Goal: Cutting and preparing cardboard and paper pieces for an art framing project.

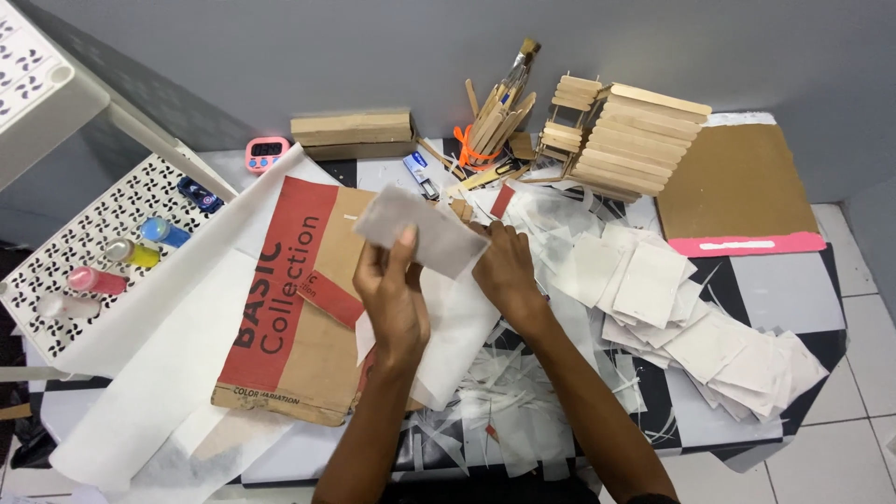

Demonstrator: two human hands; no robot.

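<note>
**A:** From the head camera, what is being handled?

**B:** A thin, pale paper square [420, 229], lifted above the middle of the desk [793, 289]. It looks very light and limp, easy to crease or tear, so I'd judge the edges or corners are the places to hold it, with a gentle pinch.

**A:** And the hands?

**B:** The left hand [392, 289] pinches the square's lower edge, thumb on the near face, fingers curled behind. The right hand [504, 266] sits at the square's right corner, fingers bent in; it seems to touch the sheet there, though I can't tell how firmly it grips.

**A:** What lies under them?

**B:** A brown and red paper bag [299, 299] flat on the desk, with a long white sheet [159, 364] running toward the near left corner. White scraps [495, 411] pile up by the near edge.

**A:** And to the right?

**B:** A heap of cut white squares [681, 317] spreads toward the right edge. Along the far edge stand a stick house [625, 140], a bundle of wooden sticks [495, 117], a cardboard box [353, 131] and a small pink timer [266, 152]. Little paint bottles [121, 257] rest on a white perforated shelf [56, 257] at the left.
</note>
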